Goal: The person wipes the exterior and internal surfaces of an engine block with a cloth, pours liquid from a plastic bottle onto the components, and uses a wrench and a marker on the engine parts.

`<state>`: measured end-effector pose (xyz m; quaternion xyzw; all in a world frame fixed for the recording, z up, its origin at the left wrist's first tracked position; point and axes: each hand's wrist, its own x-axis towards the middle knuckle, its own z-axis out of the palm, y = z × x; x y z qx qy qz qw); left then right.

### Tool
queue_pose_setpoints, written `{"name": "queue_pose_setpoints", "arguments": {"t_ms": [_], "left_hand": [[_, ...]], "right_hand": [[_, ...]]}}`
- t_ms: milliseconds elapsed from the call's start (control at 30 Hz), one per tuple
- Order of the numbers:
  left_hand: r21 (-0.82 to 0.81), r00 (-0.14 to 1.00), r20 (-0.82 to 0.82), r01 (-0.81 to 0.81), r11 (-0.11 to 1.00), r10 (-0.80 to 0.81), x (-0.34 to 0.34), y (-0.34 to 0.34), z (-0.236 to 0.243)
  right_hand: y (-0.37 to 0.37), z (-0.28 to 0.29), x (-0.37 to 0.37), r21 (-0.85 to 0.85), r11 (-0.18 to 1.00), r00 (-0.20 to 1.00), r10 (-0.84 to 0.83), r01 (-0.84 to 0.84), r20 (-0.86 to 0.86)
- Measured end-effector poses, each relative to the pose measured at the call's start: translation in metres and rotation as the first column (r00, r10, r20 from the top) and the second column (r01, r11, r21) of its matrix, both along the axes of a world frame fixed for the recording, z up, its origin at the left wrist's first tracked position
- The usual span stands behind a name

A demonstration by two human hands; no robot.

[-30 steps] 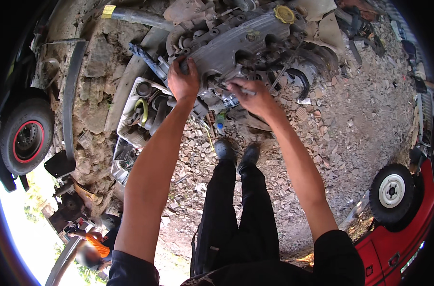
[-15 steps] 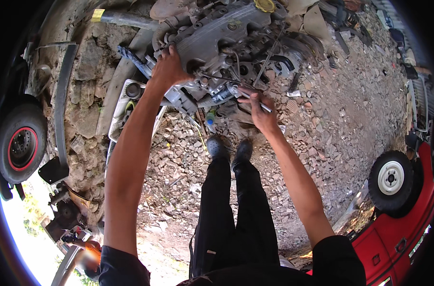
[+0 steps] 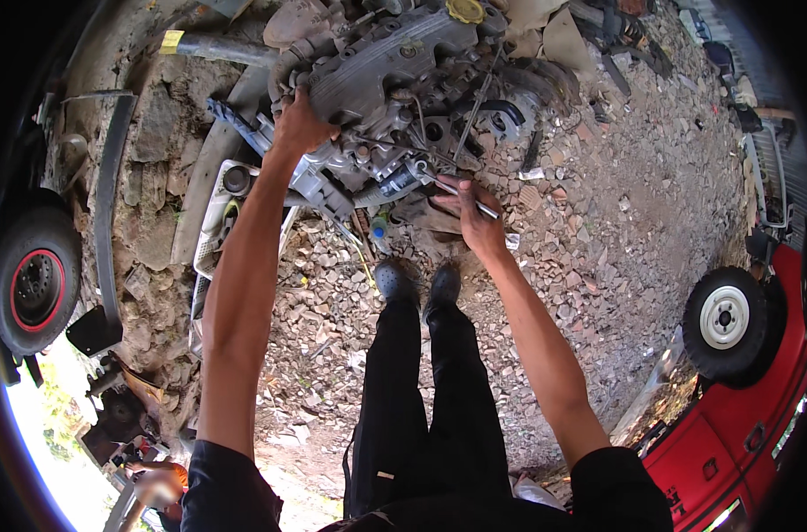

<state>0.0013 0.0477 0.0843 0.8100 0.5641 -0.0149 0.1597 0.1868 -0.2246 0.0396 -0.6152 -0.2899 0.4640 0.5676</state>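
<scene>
A large grey car engine [image 3: 394, 71] with a ribbed cover and a yellow oil cap [image 3: 464, 11] lies at the top of the view, in front of my feet. My left hand [image 3: 301, 129] rests on the engine's left side, thumb spread and fingers reaching over the edge of the cover. In my right hand [image 3: 476, 217] is a chrome wrench [image 3: 487, 210], its handle slanting down to the right. The wrench's head meets the near side of the engine beside a dark cylindrical part [image 3: 396, 182]. Just what it sits on is too small to tell.
Under the engine's near edge stand a bottle with a blue cap [image 3: 379, 233] and a white plastic crate [image 3: 210, 232]. Broken rubble [image 3: 554, 355] covers the ground. A red vehicle [image 3: 722, 452] is at lower right, a wheel [image 3: 38, 288] at far left. Another person [image 3: 159, 488] is at lower left.
The view has shifted slightly, moving the scene a little left. The wrench handle has swung a little and my right fingers look more stretched along it. My left hand stays on the engine.
</scene>
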Motion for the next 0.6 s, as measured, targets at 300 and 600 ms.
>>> {"name": "queue_pose_setpoints", "arguments": {"t_ms": [300,600], "left_hand": [[0.192,0.968,0.217,-0.172,0.966,0.129,0.0,-0.045,-0.006],[-0.06,0.874,0.201,-0.44,0.896,0.442,-0.003,-0.042,-0.015]], "right_hand": [[0.034,0.018,-0.002,0.036,0.999,1.0,-0.007,0.008,-0.015],[0.044,0.024,0.001,0.026,0.999,0.997,0.023,-0.025,0.078]]}}
